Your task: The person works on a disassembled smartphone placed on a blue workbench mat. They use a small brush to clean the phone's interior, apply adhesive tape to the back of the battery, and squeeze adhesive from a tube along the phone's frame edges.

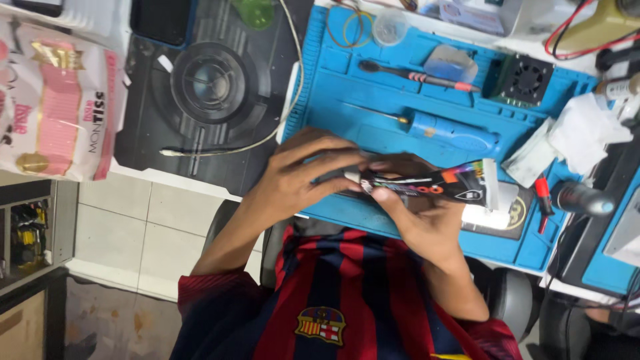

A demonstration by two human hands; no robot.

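While over the blue mat, clamping the black tube in the right hand and pinching its nozzle with the left hand, seemingly for twisting leverage.

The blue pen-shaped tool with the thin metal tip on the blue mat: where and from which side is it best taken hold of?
Probably take the blue pen-shaped tool at its thick body, from above, pinching across the long sides. It lies flat on the blue mat with free space beside it; the thin metal tip, pointing left in the picture, offers a poor grip.
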